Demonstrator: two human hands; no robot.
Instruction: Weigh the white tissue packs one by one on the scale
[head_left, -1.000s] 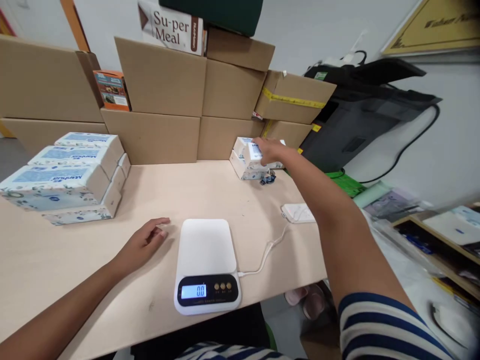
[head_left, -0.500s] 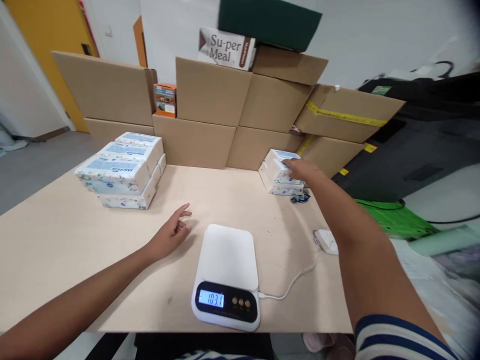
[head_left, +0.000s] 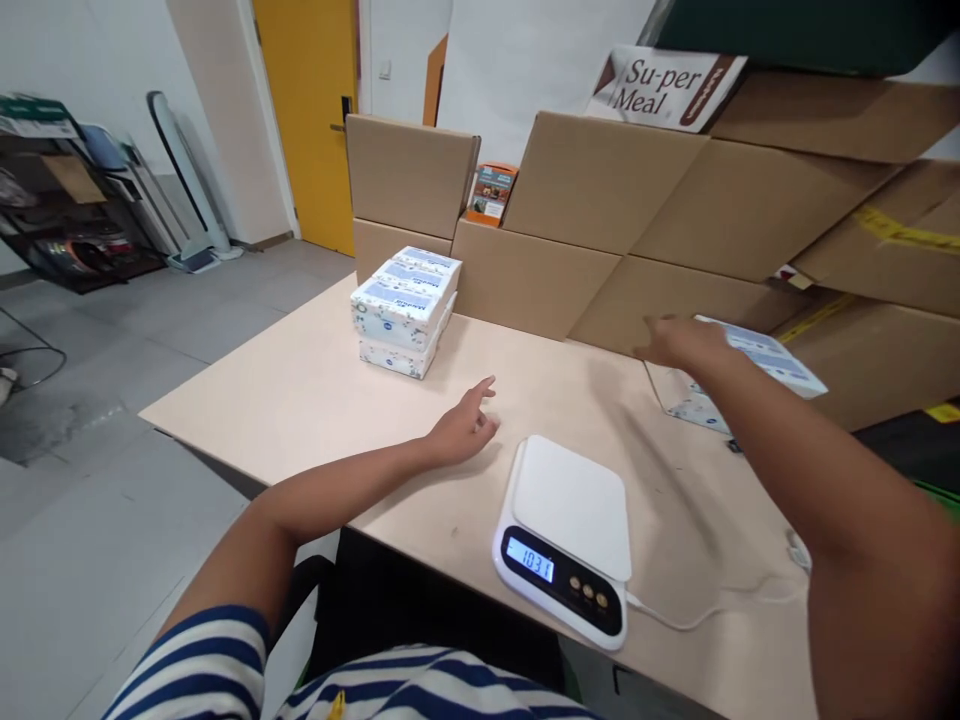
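My left hand (head_left: 465, 425) rests on the pale wooden table (head_left: 300, 390), fingers loosely apart and holding nothing, just left of a white kitchen scale (head_left: 570, 500). The scale's platform is bare and its display reads 103.1. My right hand (head_left: 679, 342) reaches out to the far right and is smeared by motion. It sits at the near edge of a small stack of white-and-blue tissue packs (head_left: 772, 362); whether it grips one I cannot tell. A second stack of the same packs (head_left: 409, 310) stands at the table's far left.
Cardboard boxes (head_left: 592, 190) form a wall along the table's back, with a small orange carton (head_left: 489, 193) and a "Su-per Meal" box (head_left: 664, 85) on them. A white cable (head_left: 720, 612) runs right from the scale. A yellow door (head_left: 307, 100) and shelving (head_left: 67, 200) lie left.
My head has turned left, so the room's left side shows. The scale reading went from 0.0 to 103.1. My right hand stays at the right-hand packs, now blurred.
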